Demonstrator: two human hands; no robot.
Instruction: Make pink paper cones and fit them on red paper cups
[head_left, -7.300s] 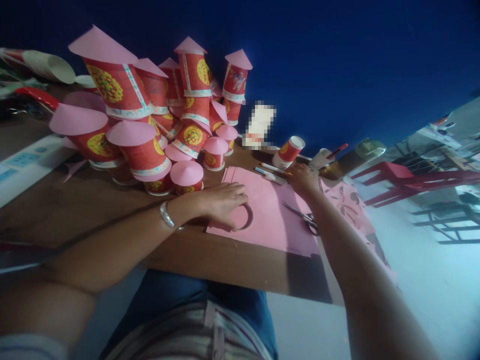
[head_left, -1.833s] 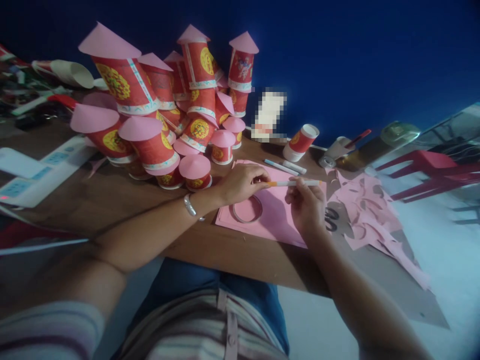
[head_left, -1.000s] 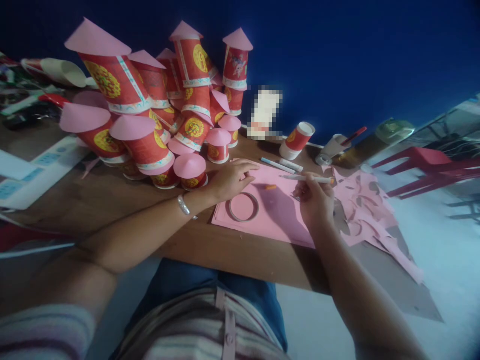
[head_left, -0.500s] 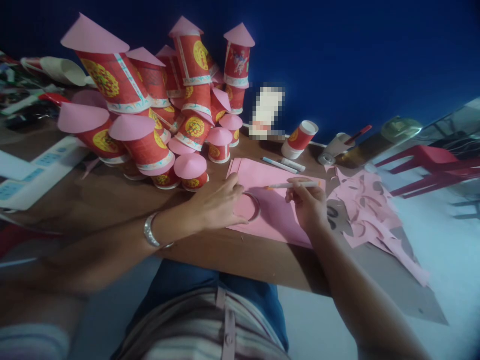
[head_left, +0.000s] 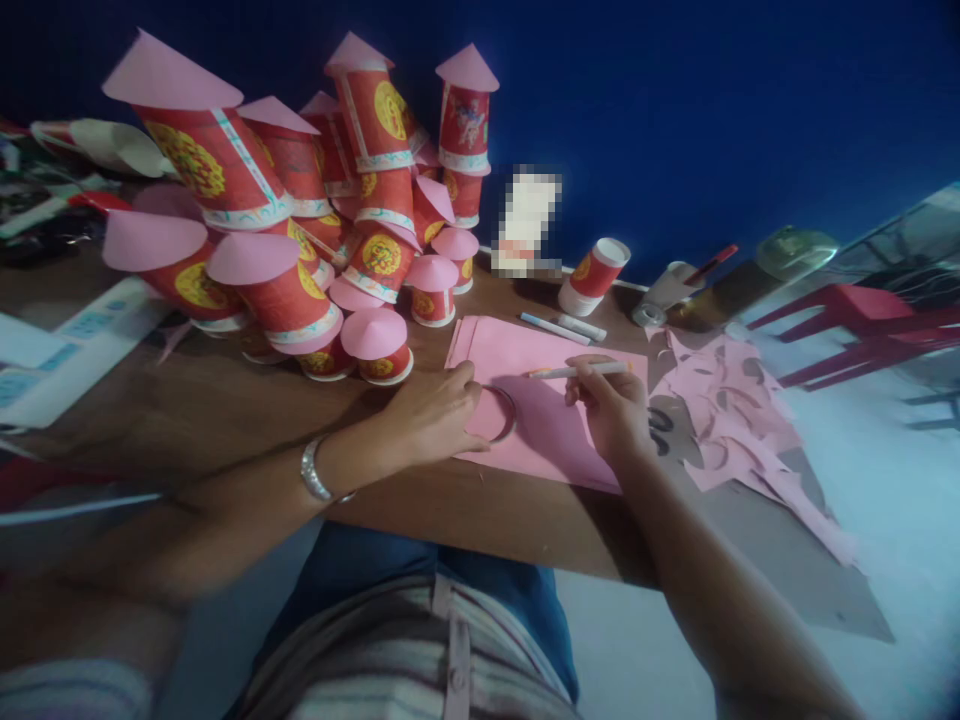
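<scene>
A pink paper sheet (head_left: 525, 350) lies on the brown table (head_left: 225, 410) in front of me. On it rests a round ring-shaped template (head_left: 504, 412). My left hand (head_left: 435, 410) lies over the ring's left side, fingers pressed down on it. My right hand (head_left: 611, 410) is closed round a white pen with an orange tip (head_left: 577, 371), held level above the sheet, tip pointing left toward the ring.
A pile of red paper cups with pink cone lids (head_left: 300, 220) fills the table's back left. Two more pens (head_left: 562, 328), a lone red cup (head_left: 596, 275) and a tape roll (head_left: 646, 312) lie behind the sheet. Pink paper scraps (head_left: 735, 420) and partly hidden scissors (head_left: 664, 430) sit to the right.
The pen's cap came off between the earlier frames. My left hand has come down onto the ring. My right hand has brought the pen's tip toward it.
</scene>
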